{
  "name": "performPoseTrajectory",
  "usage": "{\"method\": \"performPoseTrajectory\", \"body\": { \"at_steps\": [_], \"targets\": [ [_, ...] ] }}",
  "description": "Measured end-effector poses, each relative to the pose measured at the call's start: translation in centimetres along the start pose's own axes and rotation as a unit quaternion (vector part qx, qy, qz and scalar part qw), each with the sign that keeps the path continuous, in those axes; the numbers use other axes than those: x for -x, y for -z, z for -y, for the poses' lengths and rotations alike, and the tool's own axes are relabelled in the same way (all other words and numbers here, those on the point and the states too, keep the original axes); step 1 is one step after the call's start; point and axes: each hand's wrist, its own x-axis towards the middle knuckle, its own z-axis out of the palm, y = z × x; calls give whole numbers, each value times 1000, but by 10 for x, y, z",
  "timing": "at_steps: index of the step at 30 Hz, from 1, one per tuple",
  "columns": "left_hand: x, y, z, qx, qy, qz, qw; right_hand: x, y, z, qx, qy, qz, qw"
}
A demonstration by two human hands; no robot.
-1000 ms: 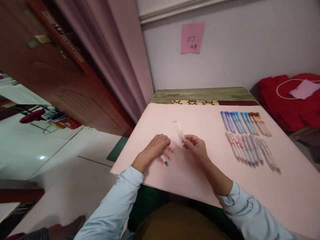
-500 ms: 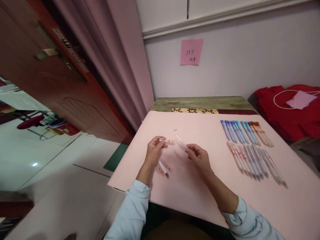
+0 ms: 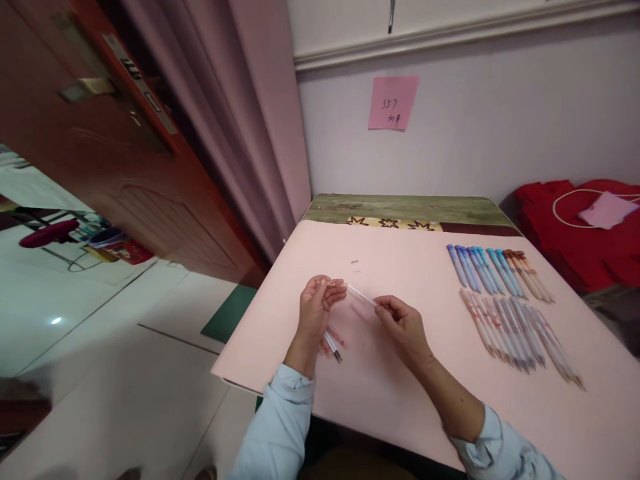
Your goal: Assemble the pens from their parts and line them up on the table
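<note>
My left hand [image 3: 314, 305] is closed on a clear pen barrel [image 3: 338, 283] with reddish-orange marks, held just over the table. A thin white pen refill [image 3: 361, 294] is pinched by its near end in my right hand [image 3: 404, 325]. The refill's far end meets the open end of the barrel; whether it has entered cannot be made out. Below my left wrist lie white refills with dark ends [image 3: 332, 347] and reddish patterned pen pieces [image 3: 337, 334], partly hidden by the hand. A tiny greyish part [image 3: 355, 262] lies beyond my hands.
On the right of the pink-covered table [image 3: 400, 400] lie a row of blue and brown pens [image 3: 483, 270] and a nearer row of clear pens [image 3: 505, 333]. Red cloth [image 3: 575, 253] sits past the right edge. A wooden door [image 3: 150, 173] stands at left.
My hands have come together, so the refill's end now touches the barrel's end. My left-hand fingers have spread a little. The view has shifted slightly.
</note>
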Motion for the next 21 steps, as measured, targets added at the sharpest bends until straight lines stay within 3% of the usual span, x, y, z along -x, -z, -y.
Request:
{"method": "performPoseTrajectory", "body": {
  "at_steps": [8, 13, 16, 21],
  "targets": [
    [3, -1, -2, -53, -18, 14, 998, -1, 0, -6, 29, 12, -10, 999],
    [9, -13, -6, -104, -30, 10, 994, -1, -2, -4, 3, 4, -43, 999],
    [13, -26, -3, -100, -30, -37, 994, -1, -4, -5, -59, -12, -52, 997],
    [18, -41, 5, -4, 19, -117, 993, -2, -5, -2, -94, -23, -60, 994]
  ]
}}
